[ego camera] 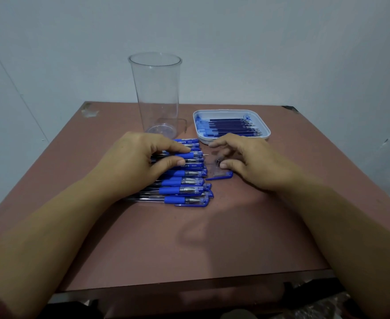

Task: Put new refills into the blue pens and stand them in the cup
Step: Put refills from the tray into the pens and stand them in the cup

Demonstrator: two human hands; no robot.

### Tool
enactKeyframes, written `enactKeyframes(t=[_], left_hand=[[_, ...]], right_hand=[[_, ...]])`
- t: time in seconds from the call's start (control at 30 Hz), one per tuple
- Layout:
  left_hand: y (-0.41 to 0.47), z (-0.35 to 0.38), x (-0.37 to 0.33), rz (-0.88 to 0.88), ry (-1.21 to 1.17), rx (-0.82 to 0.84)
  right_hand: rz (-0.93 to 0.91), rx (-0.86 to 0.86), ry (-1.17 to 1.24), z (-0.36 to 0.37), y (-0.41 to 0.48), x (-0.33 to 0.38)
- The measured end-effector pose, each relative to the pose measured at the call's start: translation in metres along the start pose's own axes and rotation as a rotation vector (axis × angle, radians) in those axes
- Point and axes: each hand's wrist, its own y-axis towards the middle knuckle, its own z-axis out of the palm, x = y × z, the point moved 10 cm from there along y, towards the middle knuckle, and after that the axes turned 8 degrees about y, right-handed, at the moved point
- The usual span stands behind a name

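Head view, left grip (143, 157): thumb and forefinger pinched one blue pen (192, 155) in the row.
Right grip (247, 162): fingers loosely spread, thumb by a clear cap (221, 176).
Cup (156, 93): tall, clear plastic, upright behind.
Refills (230, 126): slim, in a white tray (266, 134).
Counter (189, 245): matte reddish-brown.

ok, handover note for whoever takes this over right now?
Hands: left hand pinches one uncapped pen on the pile of pens; right hand sits over a loose cap, grip unclear.
The cup stands empty behind the pile; refills lie in the tray.
Done: no pen in the cup yet.
Left: refill every pen, stand each in the cup.
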Motion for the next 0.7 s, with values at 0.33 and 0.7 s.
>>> enactKeyframes(t=[0.33, 0.7], left_hand=[[0.000, -0.002, -0.007, 0.074, 0.010, -0.046], [-0.001, -0.003, -0.010, 0.094, 0.036, -0.056]], right_hand=[[-0.275, -0.255, -0.010, -0.016, -0.019, 0.030], [-0.394, -0.391, -0.064, -0.026, -0.031, 0.042]])
